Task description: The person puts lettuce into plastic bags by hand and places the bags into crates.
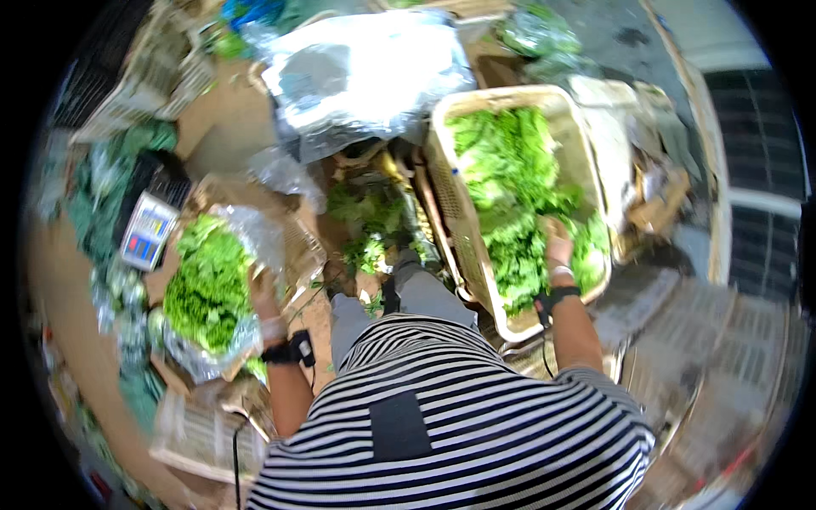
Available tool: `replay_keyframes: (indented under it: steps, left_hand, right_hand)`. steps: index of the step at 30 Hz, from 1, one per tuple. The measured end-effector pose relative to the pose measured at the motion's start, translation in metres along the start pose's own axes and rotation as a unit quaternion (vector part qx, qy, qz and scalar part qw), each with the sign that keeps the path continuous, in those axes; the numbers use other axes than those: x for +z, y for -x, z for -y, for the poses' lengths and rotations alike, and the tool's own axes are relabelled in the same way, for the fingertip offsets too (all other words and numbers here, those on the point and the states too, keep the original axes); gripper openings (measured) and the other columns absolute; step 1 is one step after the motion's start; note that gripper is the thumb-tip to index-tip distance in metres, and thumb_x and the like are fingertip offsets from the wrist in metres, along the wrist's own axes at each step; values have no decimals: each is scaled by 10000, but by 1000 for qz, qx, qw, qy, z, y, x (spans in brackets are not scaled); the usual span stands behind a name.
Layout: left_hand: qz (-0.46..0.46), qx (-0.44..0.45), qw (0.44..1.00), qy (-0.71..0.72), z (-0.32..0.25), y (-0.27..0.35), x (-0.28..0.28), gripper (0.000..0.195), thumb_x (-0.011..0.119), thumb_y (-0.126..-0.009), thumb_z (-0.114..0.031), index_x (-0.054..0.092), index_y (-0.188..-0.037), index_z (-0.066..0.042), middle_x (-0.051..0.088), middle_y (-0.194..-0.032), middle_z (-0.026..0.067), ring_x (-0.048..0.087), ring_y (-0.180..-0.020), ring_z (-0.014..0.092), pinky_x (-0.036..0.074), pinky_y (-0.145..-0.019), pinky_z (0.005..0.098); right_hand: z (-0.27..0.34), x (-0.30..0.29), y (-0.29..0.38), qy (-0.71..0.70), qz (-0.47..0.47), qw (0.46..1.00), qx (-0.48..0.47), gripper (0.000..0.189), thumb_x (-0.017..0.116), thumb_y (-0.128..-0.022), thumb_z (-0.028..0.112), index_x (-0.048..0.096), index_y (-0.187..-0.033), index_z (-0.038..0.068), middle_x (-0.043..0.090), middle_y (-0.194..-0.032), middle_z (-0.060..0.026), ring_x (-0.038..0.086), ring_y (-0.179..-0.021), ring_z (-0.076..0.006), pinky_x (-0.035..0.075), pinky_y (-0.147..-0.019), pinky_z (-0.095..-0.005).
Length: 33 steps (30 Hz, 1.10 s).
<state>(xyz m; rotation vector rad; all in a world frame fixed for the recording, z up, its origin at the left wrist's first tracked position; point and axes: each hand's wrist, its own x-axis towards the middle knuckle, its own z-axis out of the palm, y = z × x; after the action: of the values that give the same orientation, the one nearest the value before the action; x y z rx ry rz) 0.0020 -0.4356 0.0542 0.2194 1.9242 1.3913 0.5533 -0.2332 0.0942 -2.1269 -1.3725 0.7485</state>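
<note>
On the left, a pile of leafy green lettuce [207, 287] lies on clear plastic film [255, 233] over a box or crate. My left hand [262, 290] is at the right edge of this pile, touching or close to it; its fingers are blurred, so its hold is unclear. To the right, a pale plastic crate [590, 153] holds more lettuce [510, 159]. My right hand [556, 242] is over the near part of that crate, among the leaves, and whether it grips any cannot be told. Both wrists wear black straps with small devices.
A digital scale's keypad panel [150, 233] stands left of the lettuce pile. Shiny plastic film [376, 70] covers something ahead. Loose greens [366, 252] lie near my feet. Stacked crates [701, 344] stand at right, another crate [197, 433] at lower left, and green bags [105, 185] at far left.
</note>
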Motion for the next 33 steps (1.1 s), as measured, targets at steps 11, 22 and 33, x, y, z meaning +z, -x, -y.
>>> replay_keyframes:
  steps: [11, 22, 33]
  left_hand:
    - [209, 42, 916, -341, -36, 81, 101, 476, 562, -851, -308, 457, -1254, -77, 612, -1055, 149, 592, -956, 244, 456, -852, 326]
    - [182, -79, 898, -394, -25, 96, 100, 461, 564, -843, -294, 470, -1245, -89, 592, -1091, 192, 586, -985, 284, 461, -848, 353]
    - [262, -51, 851, -452, -42, 67, 121, 473, 526, -860, -375, 492, -1220, -70, 600, -1095, 177, 572, -1007, 275, 430, -877, 346]
  right_hand:
    - [-176, -31, -190, 288, 88, 953, 23, 430, 454, -858, 396, 612, -1090, 71, 588, -1115, -175, 563, -993, -311, 419, -861, -386]
    - [-197, -19, -227, 573, 341, 743, 57, 659, 436, -828, 578, 514, -1220, 54, 462, -1298, -147, 462, -1163, -252, 343, -967, -348]
    - [-118, -73, -204, 519, 435, 723, 136, 686, 454, -832, 560, 386, -1337, 100, 383, -1361, -152, 386, -1235, -273, 295, -1013, -370]
